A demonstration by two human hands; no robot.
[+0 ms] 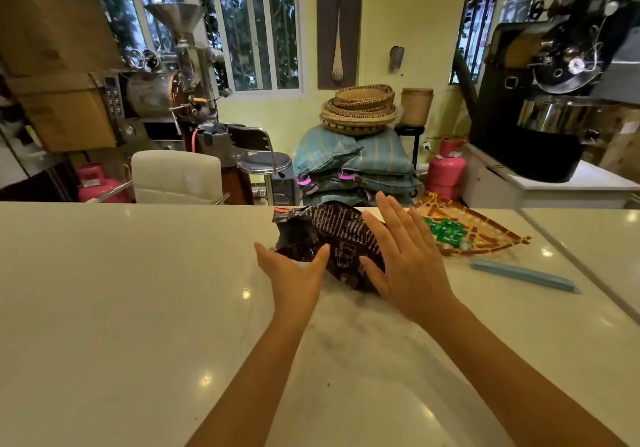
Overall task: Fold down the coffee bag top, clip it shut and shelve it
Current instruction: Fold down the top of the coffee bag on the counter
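Item 1, coffee bag [332, 238]: we recorded a dark brown foil bag with white print, lying on its side on the pale marble counter [121, 290], near the far edge and a little right of centre. Its crumpled top end pointed to the far left, with an orange strip showing at that end. We saw no clip on it.

Item 2, left hand [294, 276]: we noted it at the bag's near left side, palm turned toward the bag, fingers straight and held together, thumb lifted against the foil. It cupped the bag rather than gripping it.

Item 3, right hand [405, 266]: we noted it flat over the bag's right end, palm down, fingers extended and slightly spread, nothing pinched. We could not tell whether the palm pressed the foil or hung just above it.

Item 4, blue clip [524, 276]: we listed a long, pale blue bar lying on the counter to the right of the bag, well apart from both hands.

Item 5, woven tray [491, 228]: we listed a flat orange-and-brown tray just behind the right hand, holding green wrapped sweets [445, 231].

Item 6, background: beyond the counter we logged a white chair back [176, 176], a metal stool [265, 162], stacked teal sacks [353, 162] topped with woven baskets [360, 108], a pink gas cylinder [446, 166], and a roasting machine [554, 100] at right.
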